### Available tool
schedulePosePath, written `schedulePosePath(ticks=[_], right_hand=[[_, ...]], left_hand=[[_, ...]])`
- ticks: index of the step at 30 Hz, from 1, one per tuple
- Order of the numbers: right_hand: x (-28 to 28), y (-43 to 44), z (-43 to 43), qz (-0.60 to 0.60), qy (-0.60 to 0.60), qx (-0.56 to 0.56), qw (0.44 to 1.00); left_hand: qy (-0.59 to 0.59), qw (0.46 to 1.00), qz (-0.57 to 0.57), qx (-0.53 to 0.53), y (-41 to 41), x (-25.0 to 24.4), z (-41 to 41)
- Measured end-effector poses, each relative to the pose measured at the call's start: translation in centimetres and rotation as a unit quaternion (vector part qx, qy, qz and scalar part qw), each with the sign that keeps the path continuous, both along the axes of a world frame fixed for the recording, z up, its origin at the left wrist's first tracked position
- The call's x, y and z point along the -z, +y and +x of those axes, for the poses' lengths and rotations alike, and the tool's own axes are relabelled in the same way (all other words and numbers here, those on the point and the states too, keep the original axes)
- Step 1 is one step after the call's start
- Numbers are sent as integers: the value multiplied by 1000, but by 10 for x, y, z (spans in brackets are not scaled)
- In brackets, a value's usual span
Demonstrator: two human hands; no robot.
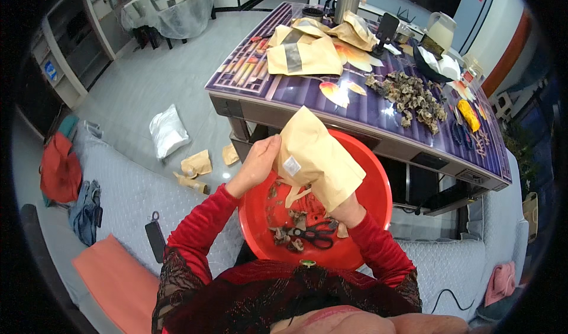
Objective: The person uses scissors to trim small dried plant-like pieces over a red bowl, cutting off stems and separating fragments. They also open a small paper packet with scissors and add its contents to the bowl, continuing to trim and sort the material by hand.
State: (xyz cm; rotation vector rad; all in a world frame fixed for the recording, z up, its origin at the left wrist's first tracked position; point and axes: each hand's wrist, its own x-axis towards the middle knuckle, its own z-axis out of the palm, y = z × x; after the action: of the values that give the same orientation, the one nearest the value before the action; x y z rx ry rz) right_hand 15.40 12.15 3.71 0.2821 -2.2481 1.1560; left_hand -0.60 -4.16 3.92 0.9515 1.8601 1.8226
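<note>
A kraft paper bag (313, 154) with a small white label is held over a red plastic basin (377, 187). My left hand (259, 163) pinches the bag's left edge between thumb and fingers. My right hand (348, 210) is inside the bag's opening up to about the wrist, so its fingers are hidden. A torn paper strip (295, 195) hangs below the bag. In the basin lie black-handled scissors (315, 234) and several dried, curled brownish pieces (295, 244). On the table, a pile of similar dried pieces (410, 97) lies beyond the basin.
The purple patterned table (284, 90) holds more paper bags (306, 57), a steel thermos (348, 1), a phone on a stand (386, 30), a jug (439, 32) and a yellow packet (468, 115). Torn bag pieces (196, 163) and a white plastic parcel (168, 132) lie on the floor. A phone (155, 240) rests on the sofa.
</note>
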Motion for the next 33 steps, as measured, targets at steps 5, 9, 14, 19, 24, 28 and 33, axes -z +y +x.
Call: schedulePosePath(ticks=[5, 9, 14, 19, 24, 28, 33], right_hand=[[-6, -8, -6, 139, 50, -28, 989], [-5, -19, -13, 130, 85, -13, 988], [-10, -13, -15, 118, 25, -58, 991], [-24, -26, -29, 145, 82, -27, 986], [-8, -18, -20, 73, 110, 5, 991], [1, -14, -12, 57, 112, 60, 990], [17, -5, -12, -143, 13, 8, 990]], left_hand=[[5, 999, 15, -44, -5, -2, 3], [30, 997, 42, -54, -14, 3, -3], [103, 980, 92, -144, -8, 0, 4], [100, 963, 106, -227, -9, -11, -14], [190, 939, 70, -278, -18, -43, -22], [230, 930, 89, -272, -26, -61, -32], [225, 934, 73, -268, -34, -90, -28]])
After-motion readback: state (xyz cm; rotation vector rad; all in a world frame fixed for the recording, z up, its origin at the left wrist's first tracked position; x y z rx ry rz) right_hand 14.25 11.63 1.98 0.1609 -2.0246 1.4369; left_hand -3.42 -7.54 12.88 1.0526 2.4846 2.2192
